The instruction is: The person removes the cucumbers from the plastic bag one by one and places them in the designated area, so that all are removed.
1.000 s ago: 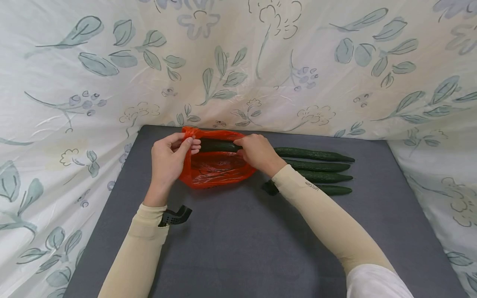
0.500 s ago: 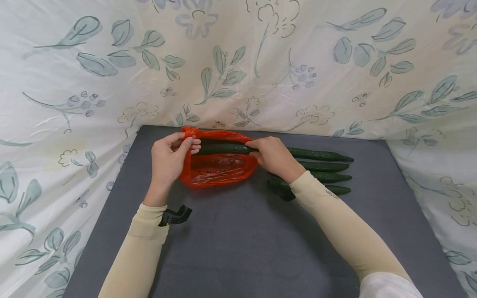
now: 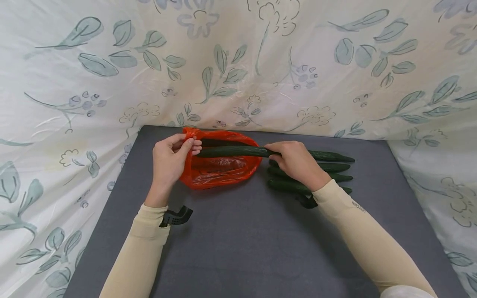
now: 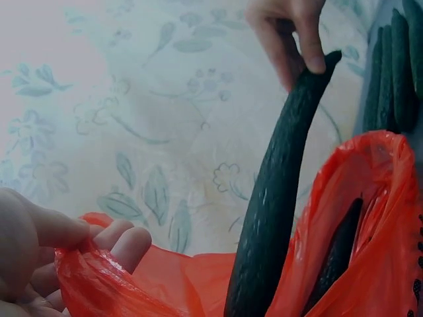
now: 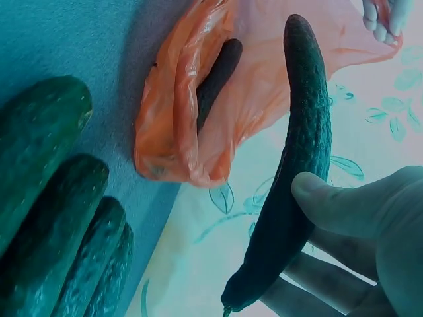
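My left hand [image 3: 167, 163] pinches the rim of a red plastic bag [image 3: 193, 178], whose mouth is spread toward the right. With thumb and fingers my right hand [image 3: 298, 161] grips a dark green cucumber [image 3: 238, 150] near one end. That cucumber lies across the bag's mouth, its far end close to my left fingers. Another cucumber [image 3: 220, 142] shows inside the bag behind it. In the right wrist view the gripped cucumber [image 5: 307, 125] appears almost whole, and the cucumber in the bag [image 5: 218, 82] is partly covered by red film.
Several cucumbers [image 3: 290, 186] lie side by side to the right of the bag, partly hidden by my right hand and arm. All rest on a dark grey tabletop [image 3: 238, 248]. A flower-patterned sheet [image 3: 238, 62] hangs behind and at both sides.
My right hand has moved to the right, drawing the cucumber along so more of it sticks out of the bag. My left hand keeps its pinch on the rim, almost unmoved.
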`<state>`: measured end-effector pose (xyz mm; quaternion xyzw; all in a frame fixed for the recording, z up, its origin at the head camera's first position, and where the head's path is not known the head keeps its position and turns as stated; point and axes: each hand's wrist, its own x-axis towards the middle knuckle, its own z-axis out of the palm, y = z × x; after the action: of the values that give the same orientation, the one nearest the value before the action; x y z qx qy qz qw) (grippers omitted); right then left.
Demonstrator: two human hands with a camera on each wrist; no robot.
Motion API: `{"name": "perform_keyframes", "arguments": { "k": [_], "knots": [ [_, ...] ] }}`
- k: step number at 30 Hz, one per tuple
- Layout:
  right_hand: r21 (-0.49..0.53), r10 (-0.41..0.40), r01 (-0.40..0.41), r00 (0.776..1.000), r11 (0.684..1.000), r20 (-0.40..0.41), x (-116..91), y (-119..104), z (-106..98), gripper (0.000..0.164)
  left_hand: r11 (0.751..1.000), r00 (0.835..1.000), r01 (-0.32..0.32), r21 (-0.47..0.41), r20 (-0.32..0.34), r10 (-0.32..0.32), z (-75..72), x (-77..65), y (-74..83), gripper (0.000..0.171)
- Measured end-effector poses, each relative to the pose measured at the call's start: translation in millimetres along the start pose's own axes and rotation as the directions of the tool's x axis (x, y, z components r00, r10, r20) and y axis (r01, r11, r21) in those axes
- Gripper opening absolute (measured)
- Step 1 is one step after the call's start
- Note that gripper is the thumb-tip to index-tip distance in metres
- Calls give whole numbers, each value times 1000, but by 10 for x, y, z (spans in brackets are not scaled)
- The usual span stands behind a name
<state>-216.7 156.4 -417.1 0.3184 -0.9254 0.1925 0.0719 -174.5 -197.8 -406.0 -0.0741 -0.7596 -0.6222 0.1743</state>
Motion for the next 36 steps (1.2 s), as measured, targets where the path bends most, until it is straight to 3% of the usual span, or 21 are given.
{"name": "perform_keyframes", "arguments": {
  "k": [14,23,36],
  "knots": [
    [-11,-26,26,997,1000,-69,-422,104,-157,39,1000,1000,-15,19,-6,15,-43,6,-10,24],
    [-33,-52,47,986,998,-157,-699,153,-344,46,1000,1000,-11,22,-9,11,-61,9,-8,24],
    [-119,-42,21,983,993,-178,-1160,248,-576,54,999,1000,3,33,-9,-3,-73,25,-30,24]
  ]
}}
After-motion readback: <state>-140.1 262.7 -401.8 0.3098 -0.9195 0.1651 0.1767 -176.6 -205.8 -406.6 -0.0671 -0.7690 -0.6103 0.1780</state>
